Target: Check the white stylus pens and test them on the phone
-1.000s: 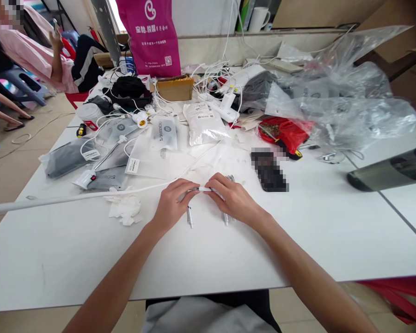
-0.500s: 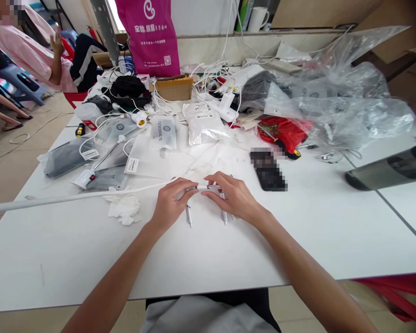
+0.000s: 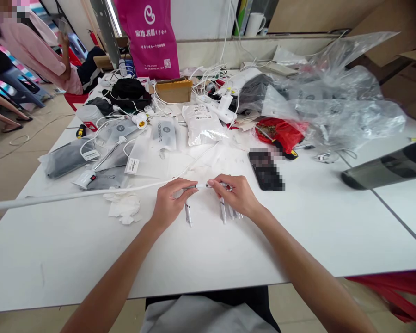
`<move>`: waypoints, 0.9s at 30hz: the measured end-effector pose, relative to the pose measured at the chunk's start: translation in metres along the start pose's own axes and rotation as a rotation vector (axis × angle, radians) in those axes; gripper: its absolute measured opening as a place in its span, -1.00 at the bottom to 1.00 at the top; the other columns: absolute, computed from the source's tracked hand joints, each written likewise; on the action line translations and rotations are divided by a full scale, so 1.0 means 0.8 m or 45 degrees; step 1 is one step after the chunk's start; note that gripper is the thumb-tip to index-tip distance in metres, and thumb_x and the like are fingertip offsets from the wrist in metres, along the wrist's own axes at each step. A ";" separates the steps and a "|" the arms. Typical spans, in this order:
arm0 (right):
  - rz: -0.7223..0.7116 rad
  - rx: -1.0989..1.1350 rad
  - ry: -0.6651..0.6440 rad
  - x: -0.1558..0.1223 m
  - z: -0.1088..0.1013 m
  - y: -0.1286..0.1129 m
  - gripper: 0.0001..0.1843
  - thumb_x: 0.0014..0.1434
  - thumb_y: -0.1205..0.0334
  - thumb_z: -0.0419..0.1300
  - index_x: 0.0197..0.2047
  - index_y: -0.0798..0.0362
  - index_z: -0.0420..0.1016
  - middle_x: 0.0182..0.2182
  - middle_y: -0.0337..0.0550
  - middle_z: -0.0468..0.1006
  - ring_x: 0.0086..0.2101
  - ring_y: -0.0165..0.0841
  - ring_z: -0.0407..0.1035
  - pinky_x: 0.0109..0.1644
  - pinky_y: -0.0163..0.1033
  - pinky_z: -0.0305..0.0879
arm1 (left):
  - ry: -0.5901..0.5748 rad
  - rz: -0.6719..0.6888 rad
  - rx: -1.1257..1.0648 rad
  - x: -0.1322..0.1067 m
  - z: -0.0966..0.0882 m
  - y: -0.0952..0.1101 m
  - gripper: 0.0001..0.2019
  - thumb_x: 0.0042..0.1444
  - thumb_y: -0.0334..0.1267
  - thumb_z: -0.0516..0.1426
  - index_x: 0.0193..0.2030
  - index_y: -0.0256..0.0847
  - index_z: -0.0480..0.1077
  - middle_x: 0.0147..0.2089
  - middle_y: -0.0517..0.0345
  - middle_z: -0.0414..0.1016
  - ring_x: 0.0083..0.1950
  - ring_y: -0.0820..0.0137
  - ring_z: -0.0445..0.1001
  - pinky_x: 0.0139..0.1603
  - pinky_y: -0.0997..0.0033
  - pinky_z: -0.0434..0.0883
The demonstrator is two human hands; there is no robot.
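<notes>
A slim white pen [image 3: 202, 186] is held level above the table between my two hands. My left hand [image 3: 171, 201] pinches its left end between thumb and fingers. At the other end, my right hand [image 3: 237, 194] has thumb and index finger closed on it. One more pen [image 3: 188, 215] lies on the table just below my left fingers. Under my right hand several pens [image 3: 223, 212] lie side by side, their upper parts partly hidden by the hand.
A white cable [image 3: 90, 195] crosses the table from the left. Crumpled tissue [image 3: 125, 206] lies left of my hands, a black phone [image 3: 266, 171] to the right. Packed bags [image 3: 203, 124] and tangled cables stand behind. A dark bottle [image 3: 384, 169] lies far right.
My right thumb and fingers, apart around the pen's right end before, are now pinched together on it. The left hand has barely moved. More of the pens under my right hand show.
</notes>
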State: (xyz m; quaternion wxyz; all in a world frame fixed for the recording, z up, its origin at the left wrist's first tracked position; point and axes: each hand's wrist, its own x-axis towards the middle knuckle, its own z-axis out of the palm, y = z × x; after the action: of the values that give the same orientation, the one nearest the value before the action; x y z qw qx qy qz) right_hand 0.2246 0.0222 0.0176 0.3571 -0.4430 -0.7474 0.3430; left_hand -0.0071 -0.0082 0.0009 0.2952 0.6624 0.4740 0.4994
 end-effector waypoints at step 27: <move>0.069 0.687 0.156 -0.005 0.029 -0.007 -0.56 0.14 -0.10 0.57 -0.28 -0.03 0.47 -0.29 -0.14 0.73 -0.19 -0.18 0.67 0.01 -0.01 0.61 | -0.097 -0.227 -0.107 -0.012 0.014 0.008 -0.83 0.19 -0.08 0.45 -0.22 -0.09 0.69 -0.26 0.17 0.70 -0.23 0.30 0.61 -0.11 0.30 0.54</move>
State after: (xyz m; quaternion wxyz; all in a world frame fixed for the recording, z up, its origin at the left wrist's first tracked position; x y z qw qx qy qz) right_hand 0.2045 0.0117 0.0098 0.4973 -0.3716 -0.5939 0.5117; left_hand 0.0049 -0.0183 -0.0009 0.3839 0.6233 0.4980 0.4649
